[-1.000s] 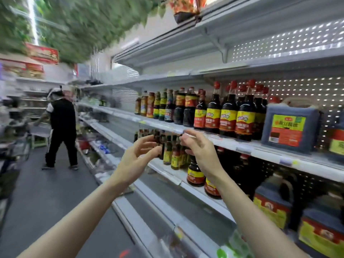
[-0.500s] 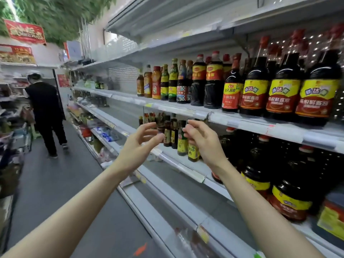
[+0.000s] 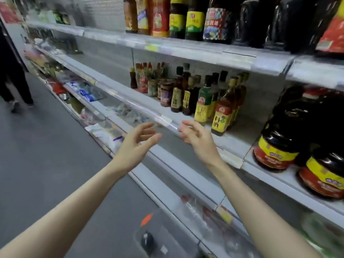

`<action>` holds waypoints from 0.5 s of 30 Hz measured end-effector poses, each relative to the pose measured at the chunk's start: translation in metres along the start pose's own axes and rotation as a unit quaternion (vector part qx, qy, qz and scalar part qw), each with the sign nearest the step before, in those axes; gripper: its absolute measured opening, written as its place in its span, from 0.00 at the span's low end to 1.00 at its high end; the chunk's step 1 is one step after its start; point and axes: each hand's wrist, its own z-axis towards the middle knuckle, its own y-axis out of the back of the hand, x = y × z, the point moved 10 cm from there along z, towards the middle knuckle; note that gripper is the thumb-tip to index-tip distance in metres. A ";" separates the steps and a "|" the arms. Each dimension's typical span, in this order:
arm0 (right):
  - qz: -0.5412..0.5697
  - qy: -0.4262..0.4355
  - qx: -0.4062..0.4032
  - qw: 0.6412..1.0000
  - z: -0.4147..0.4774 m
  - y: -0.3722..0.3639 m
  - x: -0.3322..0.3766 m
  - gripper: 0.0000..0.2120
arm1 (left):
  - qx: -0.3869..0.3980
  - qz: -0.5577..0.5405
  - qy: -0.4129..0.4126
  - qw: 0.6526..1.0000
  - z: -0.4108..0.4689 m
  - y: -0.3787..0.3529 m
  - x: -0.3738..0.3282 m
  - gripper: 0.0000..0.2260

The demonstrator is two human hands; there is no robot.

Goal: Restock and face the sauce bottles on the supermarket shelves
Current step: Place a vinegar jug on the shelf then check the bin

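- head view, far left at 9 o'clock: a person in dark clothes (image 3: 13, 75) stands in the aisle, well apart from our work.
- our left hand (image 3: 136, 144) hangs just below centre, fingers spread and relaxed, holding nothing, near the front rail of the middle shelf (image 3: 130, 101).
- our right hand (image 3: 197, 140) is at its 3 o'clock, fingers loosely curled and apart, also empty, just short of the shelf lip.
- the small sauce bottles (image 3: 186, 94) stand in a ragged cluster at 1 o'clock of the right hand, mostly back from the edge; a yellow-labelled bottle (image 3: 222, 116) is the nearest.
- we judge the step to be reaching in to face them: take each by the body, not the cap, slide it to the lip, turn the label outward, keep rows straight.
- at 4 o'clock the big dark jugs (image 3: 275, 148) crowd the next bay; we should mind our right elbow there.
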 end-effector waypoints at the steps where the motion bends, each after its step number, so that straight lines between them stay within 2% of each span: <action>1: 0.004 -0.016 -0.002 1.000 0.008 -0.009 -0.020 0.11 | 0.009 -0.007 0.014 1.000 0.011 0.001 0.022 0.34; 5: 0.007 -0.090 -0.028 0.996 0.033 -0.042 -0.105 0.13 | 0.063 -0.023 0.068 0.995 0.050 0.000 0.117 0.30; 11: 0.020 -0.218 -0.084 0.972 0.044 -0.094 -0.255 0.11 | 0.143 -0.015 0.157 0.977 0.088 -0.008 0.275 0.29; 15: 0.030 -0.286 -0.107 0.952 0.028 -0.124 -0.353 0.08 | 0.180 -0.010 0.220 0.959 0.083 -0.020 0.383 0.18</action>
